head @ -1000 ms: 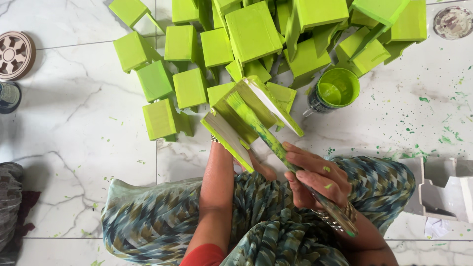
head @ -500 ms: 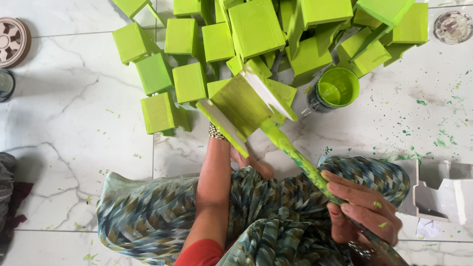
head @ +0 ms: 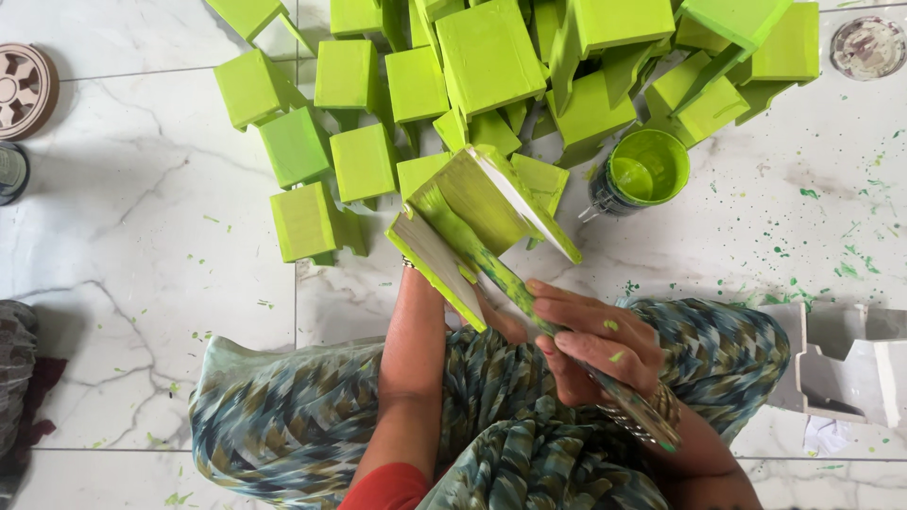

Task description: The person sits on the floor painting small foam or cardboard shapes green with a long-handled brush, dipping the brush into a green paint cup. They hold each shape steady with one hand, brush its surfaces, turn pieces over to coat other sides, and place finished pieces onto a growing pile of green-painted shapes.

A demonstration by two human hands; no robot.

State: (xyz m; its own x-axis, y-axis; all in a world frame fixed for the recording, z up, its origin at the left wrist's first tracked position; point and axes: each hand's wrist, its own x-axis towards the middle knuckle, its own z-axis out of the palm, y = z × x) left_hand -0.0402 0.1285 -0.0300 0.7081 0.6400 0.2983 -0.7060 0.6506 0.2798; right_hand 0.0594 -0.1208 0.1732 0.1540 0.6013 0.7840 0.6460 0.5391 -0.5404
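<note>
I sit on a marble floor with a patterned cloth over my lap. My left hand [head: 504,322] grips a small wooden stand [head: 487,203] from below; most of the hand is hidden behind it. The stand is green on its outside and inner faces, with pale edges, and its open side tilts toward me. My right hand [head: 597,346], flecked with green, holds a long paint-coated brush [head: 501,274]. The brush tip lies inside the stand, against its inner wall.
Just beyond the stand is a heap of several green painted stands [head: 491,57]. An open can of green paint [head: 644,170] sits to its right. Unpainted white pieces [head: 850,368] lie at my right. A round brown lid [head: 24,90] and dark jar [head: 11,172] are far left.
My right hand drew the brush back toward my lap, then pushed it forward again into the stand. The stand tilted slightly in my left hand.
</note>
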